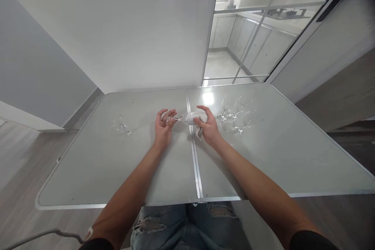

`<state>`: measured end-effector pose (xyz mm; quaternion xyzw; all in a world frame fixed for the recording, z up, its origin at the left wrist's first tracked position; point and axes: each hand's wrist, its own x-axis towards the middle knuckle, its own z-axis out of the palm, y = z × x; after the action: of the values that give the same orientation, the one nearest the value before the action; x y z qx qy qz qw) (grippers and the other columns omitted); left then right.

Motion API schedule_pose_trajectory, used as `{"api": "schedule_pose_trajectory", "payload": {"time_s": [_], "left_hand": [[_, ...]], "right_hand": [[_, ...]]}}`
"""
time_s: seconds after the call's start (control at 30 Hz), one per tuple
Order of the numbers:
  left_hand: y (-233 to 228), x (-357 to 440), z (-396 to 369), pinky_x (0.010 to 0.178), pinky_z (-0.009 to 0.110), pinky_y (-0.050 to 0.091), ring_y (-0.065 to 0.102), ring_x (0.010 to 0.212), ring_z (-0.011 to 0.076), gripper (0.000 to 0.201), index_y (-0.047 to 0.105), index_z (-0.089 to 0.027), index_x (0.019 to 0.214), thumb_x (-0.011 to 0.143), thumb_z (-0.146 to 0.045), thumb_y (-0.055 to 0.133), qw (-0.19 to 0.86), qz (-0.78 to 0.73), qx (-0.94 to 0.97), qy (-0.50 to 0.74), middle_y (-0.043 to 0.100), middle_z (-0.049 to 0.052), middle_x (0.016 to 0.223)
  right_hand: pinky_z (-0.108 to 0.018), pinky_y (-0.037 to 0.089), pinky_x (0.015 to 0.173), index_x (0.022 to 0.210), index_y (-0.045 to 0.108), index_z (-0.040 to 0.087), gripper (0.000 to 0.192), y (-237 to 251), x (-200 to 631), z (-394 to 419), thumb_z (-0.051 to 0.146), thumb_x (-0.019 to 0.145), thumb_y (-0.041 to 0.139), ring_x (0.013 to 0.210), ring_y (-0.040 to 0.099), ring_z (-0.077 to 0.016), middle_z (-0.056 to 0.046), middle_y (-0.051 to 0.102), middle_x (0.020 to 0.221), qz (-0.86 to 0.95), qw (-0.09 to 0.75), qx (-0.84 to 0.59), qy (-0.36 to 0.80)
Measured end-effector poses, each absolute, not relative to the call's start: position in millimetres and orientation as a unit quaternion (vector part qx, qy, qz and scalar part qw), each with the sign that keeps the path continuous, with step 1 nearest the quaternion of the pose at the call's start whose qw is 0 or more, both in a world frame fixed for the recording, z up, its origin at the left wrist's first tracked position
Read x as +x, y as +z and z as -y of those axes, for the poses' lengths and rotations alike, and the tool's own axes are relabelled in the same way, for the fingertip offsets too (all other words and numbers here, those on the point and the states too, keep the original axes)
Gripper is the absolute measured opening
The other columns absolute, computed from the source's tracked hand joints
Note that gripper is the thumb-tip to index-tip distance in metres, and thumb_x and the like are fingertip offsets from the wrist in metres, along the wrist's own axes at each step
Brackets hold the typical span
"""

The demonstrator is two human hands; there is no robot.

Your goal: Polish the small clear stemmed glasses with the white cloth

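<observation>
A clear wine glass (pixel 187 118) lies sideways in the air between my two hands, above the seam of the folding table. At its foot and stem, my left hand (pixel 164 127) has its fingers closed round the base. My right hand (pixel 208 127) grips a pale cloth (pixel 199 132) at the bowl end, with its index finger raised. Part of the cloth seems to sit inside the bowl; the rest hangs below my right hand.
Several wine glasses (pixel 238 129) stand close together right of my right hand. Another clear glass (pixel 128 133) is at the left side of the white table (pixel 96 172). Behind it are a wall (pixel 146 39) and a glass sliding door (pixel 252 39).
</observation>
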<state>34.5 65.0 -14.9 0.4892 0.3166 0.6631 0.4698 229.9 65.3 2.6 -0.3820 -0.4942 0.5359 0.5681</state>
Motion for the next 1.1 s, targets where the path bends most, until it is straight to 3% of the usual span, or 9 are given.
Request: {"api": "schedule_pose_trajectory", "payload": {"time_s": [0.13,0.4,0.57,0.8,0.93,1.1], "left_hand": [[-14.4,31.2,-61.3,0.077,0.032,0.054,0.065,0.092,0.0175,0.026,0.063,-0.022,0.097,0.082,-0.036,0.078,0.248,-0.397,0.666,0.581,0.065,0.006,0.102],[-17.3,30.6,-66.0,0.076,0.032,0.048,0.061,0.091,0.0195,0.015,0.069,-0.023,0.096,0.09,-0.037,0.069,-0.012,-0.453,0.771,0.447,0.065,0.007,0.096],[-19.6,33.1,-64.5,0.067,0.03,0.041,0.058,0.08,0.0183,0.019,0.074,-0.028,0.105,0.095,-0.039,0.062,0.039,-0.473,0.772,0.422,0.063,0.004,0.081],[-29.0,29.8,-62.1,0.068,0.033,0.037,0.05,0.071,0.0191,0.018,0.077,-0.03,0.091,0.091,-0.043,0.065,0.076,-0.453,0.73,0.506,0.059,0.004,0.071],[-31.7,32.7,-59.7,0.068,0.034,0.038,0.048,0.067,0.0182,0.015,0.077,-0.03,0.091,0.09,-0.041,0.067,0.096,-0.444,0.725,0.518,0.06,0.003,0.069],[-34.8,37.3,-57.4,0.067,0.034,0.037,0.048,0.065,0.0175,0.011,0.078,-0.031,0.091,0.087,-0.039,0.071,0.11,-0.44,0.719,0.527,0.061,0.003,0.068]], "right_hand": [[-0.027,0.045,0.065,0.122,0.057,0.026,0.049,4.2,234.4,-68.0,0.049,0.082,0.072,0.07,0.051,-0.015,0.002,0.055,0.079,0.492,0.584,-0.425,0.487],[-0.027,0.044,0.065,0.119,0.057,0.026,0.046,4.9,239.2,-74.1,0.052,0.084,0.07,0.068,0.05,-0.0147,0.003,0.053,0.077,0.498,0.582,-0.431,0.478],[-0.028,0.043,0.064,0.121,0.055,0.028,0.044,13.3,245.8,-73.0,0.057,0.088,0.063,0.067,0.048,-0.0147,0.002,0.051,0.078,0.543,0.551,-0.422,0.472],[-0.031,0.044,0.064,0.142,0.049,0.029,0.053,36.1,261.6,-70.0,0.057,0.097,0.049,0.062,0.044,-0.0168,0.003,0.046,0.067,0.691,0.399,-0.397,0.454],[-0.032,0.048,0.073,0.135,0.057,0.03,0.048,39.6,261.2,-67.5,0.058,0.097,0.046,0.077,0.053,-0.0191,-0.001,0.058,0.084,0.656,0.43,-0.377,0.492],[-0.034,0.048,0.077,0.148,0.044,0.031,0.059,31.8,259.7,-70.3,0.06,0.096,0.048,0.073,0.051,-0.0181,0.001,0.056,0.081,0.665,0.443,-0.382,0.465]]}}
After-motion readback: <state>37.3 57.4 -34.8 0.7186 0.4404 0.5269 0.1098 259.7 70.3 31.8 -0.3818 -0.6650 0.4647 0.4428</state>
